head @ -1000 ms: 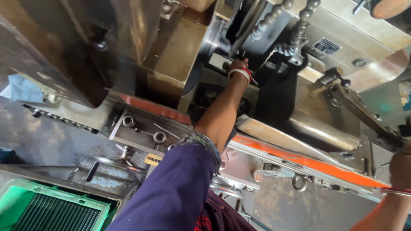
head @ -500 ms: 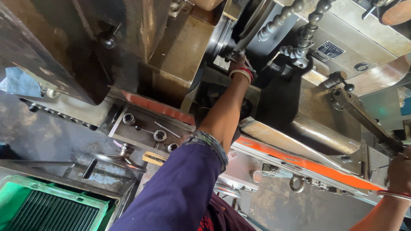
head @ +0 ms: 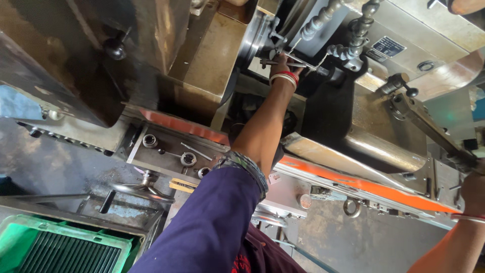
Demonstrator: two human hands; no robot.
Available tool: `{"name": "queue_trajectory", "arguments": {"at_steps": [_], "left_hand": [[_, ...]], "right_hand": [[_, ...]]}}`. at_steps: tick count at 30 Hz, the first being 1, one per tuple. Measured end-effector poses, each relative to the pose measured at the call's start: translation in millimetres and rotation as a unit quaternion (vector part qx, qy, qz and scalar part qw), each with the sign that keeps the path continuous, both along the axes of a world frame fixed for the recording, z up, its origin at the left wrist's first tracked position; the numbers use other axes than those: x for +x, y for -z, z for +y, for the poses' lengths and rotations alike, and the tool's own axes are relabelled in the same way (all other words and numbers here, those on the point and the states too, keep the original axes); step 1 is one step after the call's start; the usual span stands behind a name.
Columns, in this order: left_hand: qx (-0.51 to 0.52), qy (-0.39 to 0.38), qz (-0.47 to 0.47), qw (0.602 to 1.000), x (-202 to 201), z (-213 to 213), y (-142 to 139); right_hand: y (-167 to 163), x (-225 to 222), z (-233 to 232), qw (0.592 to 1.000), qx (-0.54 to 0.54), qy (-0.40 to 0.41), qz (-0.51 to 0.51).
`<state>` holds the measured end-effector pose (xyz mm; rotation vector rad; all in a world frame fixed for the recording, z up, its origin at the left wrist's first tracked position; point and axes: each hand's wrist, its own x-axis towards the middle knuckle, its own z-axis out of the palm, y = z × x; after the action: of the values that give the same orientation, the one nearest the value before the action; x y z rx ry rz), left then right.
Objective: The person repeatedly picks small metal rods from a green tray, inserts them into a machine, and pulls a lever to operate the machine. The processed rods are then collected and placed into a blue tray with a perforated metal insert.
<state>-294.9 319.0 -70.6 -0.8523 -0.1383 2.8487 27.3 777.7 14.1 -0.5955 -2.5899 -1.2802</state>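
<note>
The left hand (head: 283, 68) was pinched, apparently, on a thin rod (head: 290, 64) at the chuck (head: 262, 40), steadying it; the right hand (head: 472, 189) was closed around the lever (head: 429, 129) for control.

Grey steel lathe bed (head: 303, 189) with orange-painted edge strip, oily and worn. On its recessed grey tray (head: 166, 151): round metal rings (head: 188, 158), a thin steel rod (head: 198, 151). Green ribbed plastic crate (head: 60, 250) on stained concrete floor (head: 50, 162) below.
</note>
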Motion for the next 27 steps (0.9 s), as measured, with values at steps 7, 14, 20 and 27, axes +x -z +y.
{"name": "queue_trajectory", "arguments": {"at_steps": [7,14,20,27], "left_hand": [[-0.030,-0.062,0.021,0.997,-4.0,13.5,7.2],[-0.078,-0.034,0.047,0.995,-2.8,16.0,11.2],[-0.044,-0.070,0.090,0.993,-0.6,14.7,8.3],[-0.084,-0.042,0.061,0.994,-3.8,14.5,7.0]], "right_hand": [[1.3,32.0,-44.7,0.957,-0.219,0.075,0.175],[9.4,55.0,-3.0,0.970,-0.208,-0.014,0.127],[11.3,55.6,-2.3,0.980,-0.085,-0.089,0.155],[9.0,59.3,-18.9,0.970,-0.197,0.033,0.141]]}}
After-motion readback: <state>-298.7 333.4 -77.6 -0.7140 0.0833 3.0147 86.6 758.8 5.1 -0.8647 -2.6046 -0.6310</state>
